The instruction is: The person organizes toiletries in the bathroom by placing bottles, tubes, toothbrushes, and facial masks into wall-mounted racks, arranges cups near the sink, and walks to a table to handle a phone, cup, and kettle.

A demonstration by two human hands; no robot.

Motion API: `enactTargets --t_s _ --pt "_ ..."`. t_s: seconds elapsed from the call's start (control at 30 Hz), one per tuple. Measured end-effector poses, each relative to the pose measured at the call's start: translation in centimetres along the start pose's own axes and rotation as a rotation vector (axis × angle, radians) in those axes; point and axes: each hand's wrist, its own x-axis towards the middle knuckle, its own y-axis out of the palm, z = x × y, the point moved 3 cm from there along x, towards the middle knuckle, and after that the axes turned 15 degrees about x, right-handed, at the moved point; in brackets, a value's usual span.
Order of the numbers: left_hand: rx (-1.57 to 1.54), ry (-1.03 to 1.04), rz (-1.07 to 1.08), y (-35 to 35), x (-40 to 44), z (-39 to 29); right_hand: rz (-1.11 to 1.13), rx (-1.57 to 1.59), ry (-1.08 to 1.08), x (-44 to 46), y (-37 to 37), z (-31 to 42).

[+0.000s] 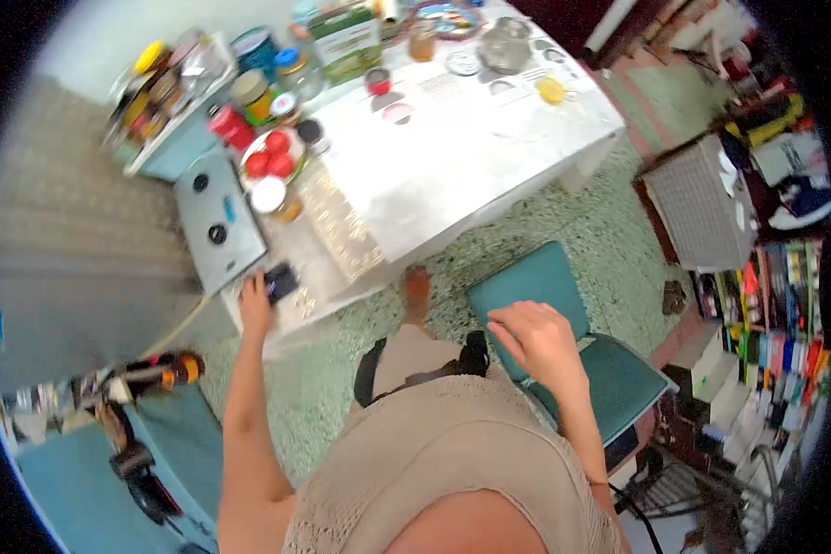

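Observation:
At the table's near left corner, my left hand (256, 302) has its fingers at the left edge of a dark phone (281, 283) and seems to grip it there. Small pale pieces (304, 302) lie just beside the phone. My right hand (537, 340) hangs in the air over the teal chair (537, 288), holding nothing, its fingers loosely bent and the thumb apart. Beyond the phone stands a jar with a white lid (269, 195). A plate of red tomatoes (270, 164) is behind that jar.
A steel two-knob appliance (214, 222) borders the table on the left, with a cable below it. Jars and tins (252, 92) crowd the back left. A metal pot (505, 46) and a yellow item (550, 90) sit on the white tabletop (471, 148). Shelves (776, 342) line the right.

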Motion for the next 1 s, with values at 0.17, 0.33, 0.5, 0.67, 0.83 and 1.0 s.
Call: enactTargets --t_s 0.17,0.33,0.5,0.67,0.83,1.0 --pt "0.067 0.049 0.227 -0.9 1.3 0.3 0.016 0.016 0.014 5.2 -0.8 -2.3" --pt "-0.028 0.097 0.260 -4.3 2.1 -2.3 -0.036 0.042 0.002 8.5 -0.1 -4.1" --pt "-0.272 0.194 0.259 -6.5 3.6 -7.9 -0.013 0.100 0.021 10.2 0.3 -4.6" --pt "-0.532 0.341 0.170 -11.1 8.1 -16.6 0.131 0.069 0.057 12.1 1.2 -7.6" --pt "-0.554 0.387 0.180 -12.8 12.7 -25.0 0.203 0.047 0.075 14.5 0.6 -11.2" --pt "-0.528 0.407 0.124 -12.6 17.8 -32.8 0.270 0.105 0.150 16.9 -3.1 -18.2"
